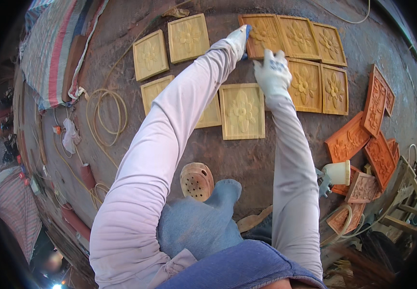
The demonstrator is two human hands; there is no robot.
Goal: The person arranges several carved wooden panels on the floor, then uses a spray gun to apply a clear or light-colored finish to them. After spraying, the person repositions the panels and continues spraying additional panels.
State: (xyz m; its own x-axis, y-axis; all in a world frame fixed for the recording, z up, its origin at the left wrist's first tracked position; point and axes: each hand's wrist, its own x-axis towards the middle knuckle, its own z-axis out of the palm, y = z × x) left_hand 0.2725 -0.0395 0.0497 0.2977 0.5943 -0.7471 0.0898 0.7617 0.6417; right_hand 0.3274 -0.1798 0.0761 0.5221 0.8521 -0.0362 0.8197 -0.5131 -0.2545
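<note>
A carved wooden flower panel (262, 34), amber-brown and framed by a raised border, lies at the top left of a group of similar darker panels. My left hand (238, 40), in a white glove with blue on its palm side, grips this panel's left edge; some of its fingers are hidden. At the lower edge of the same panel is my right hand (273, 73), white-gloved, back upward, with its fingers apart. Just below the hands sits a paler flower panel (243, 111). To the right of my right hand is another amber panel (305, 86).
More pale panels (188, 38) lie to the left, partly behind my left arm. Reddish-orange carved panels (348, 137) are piled at the right, near a white cup-shaped container (337, 173). A coiled hose (107, 118) and a striped sheet (54, 53) lie at the left.
</note>
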